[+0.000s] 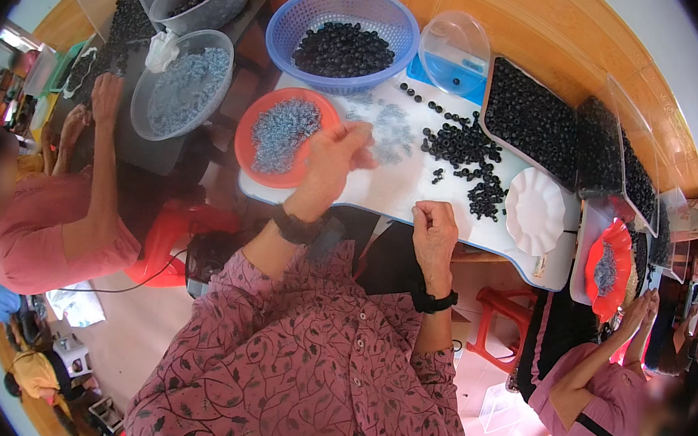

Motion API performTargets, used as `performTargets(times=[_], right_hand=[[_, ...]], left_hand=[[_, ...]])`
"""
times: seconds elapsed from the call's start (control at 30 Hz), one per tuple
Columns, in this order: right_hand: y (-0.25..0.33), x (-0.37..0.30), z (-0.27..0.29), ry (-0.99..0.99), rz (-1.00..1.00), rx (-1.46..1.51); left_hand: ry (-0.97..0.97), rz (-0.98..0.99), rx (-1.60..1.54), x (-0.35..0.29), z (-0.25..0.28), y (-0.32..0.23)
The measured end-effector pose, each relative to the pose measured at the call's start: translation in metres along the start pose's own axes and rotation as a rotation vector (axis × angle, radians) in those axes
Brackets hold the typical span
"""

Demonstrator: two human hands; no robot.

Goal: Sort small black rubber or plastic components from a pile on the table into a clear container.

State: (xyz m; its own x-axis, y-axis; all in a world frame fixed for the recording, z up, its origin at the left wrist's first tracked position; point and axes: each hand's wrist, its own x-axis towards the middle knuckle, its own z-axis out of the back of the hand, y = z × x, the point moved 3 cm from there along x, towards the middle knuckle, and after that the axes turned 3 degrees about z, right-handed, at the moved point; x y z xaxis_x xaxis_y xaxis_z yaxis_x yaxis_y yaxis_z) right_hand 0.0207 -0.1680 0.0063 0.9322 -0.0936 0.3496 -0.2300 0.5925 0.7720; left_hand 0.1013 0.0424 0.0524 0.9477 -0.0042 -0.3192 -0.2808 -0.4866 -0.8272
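My left hand [336, 165] reaches over the white tabletop [377, 191], just right of a round orange-red tray [247, 145]. Its fingers are smeared by motion, so what they hold, if anything, does not show. Small grey-blue translucent pieces [286, 128] are heaped in the tray, and more loose pieces [391, 130] lie scattered beyond my hand. At the table's front edge my right hand [436, 241] is closed in a pinch; whatever sits between its fingertips is too small to name. Small black ring-like parts [463, 149] are spread on the table beyond it.
A blue perforated basket [279, 30] of black parts stands at the back. Right are a tray [535, 122] full of black parts and a white scalloped plate [534, 211]. Co-workers in pink [62, 232] sit at both sides. A red stool [496, 329] stands below the table.
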Motion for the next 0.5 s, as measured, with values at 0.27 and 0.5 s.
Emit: performTargets(times=[0.27,0.5], right_hand=[[0.002,-0.002,0.000,-0.014,0.014,-0.020],[-0.001,-0.001,0.001,-0.013,0.013,-0.009]], left_hand=[[-0.040,-0.170,-0.079,0.050,-0.001,-0.069],[-0.038,-0.201,-0.155,0.067,-0.018,-0.071]])
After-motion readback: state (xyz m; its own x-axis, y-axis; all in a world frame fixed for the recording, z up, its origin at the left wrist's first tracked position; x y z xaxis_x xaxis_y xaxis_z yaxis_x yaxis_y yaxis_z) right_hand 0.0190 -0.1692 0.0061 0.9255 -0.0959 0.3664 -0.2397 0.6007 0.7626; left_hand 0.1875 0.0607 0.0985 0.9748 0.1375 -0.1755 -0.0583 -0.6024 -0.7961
